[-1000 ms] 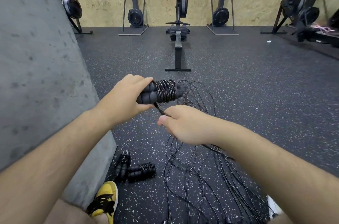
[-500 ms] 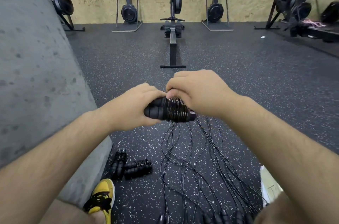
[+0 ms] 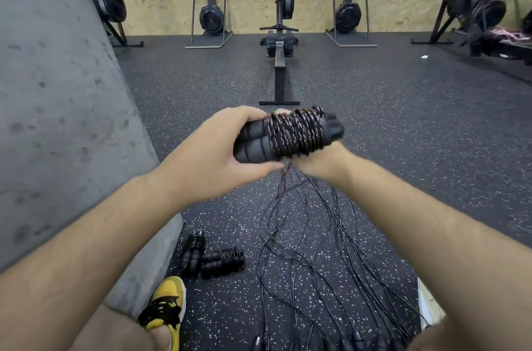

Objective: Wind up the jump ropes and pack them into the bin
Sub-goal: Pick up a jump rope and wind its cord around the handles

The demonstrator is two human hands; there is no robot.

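My left hand (image 3: 213,155) grips the foam handles of a black jump rope (image 3: 290,134), whose cord is wound in tight coils around the pair of handles. My right hand (image 3: 319,162) sits under and behind the coils, mostly hidden, holding the cord where it leaves the bundle. Several loose black cords (image 3: 311,250) hang down and spread over the speckled floor. Two wound ropes (image 3: 213,258) lie on the floor by the concrete block. No bin is clearly in view.
A grey concrete block (image 3: 66,109) fills the left side. My yellow and black shoe (image 3: 167,304) is at the bottom. A rowing machine (image 3: 279,42) stands ahead, with more machines along the wooden wall. A white object (image 3: 429,307) pokes out at lower right.
My right hand has gone from above the coils to below and behind them, carrying the cord around. The bundle has risen and tilted, and more turns sit on the handles.
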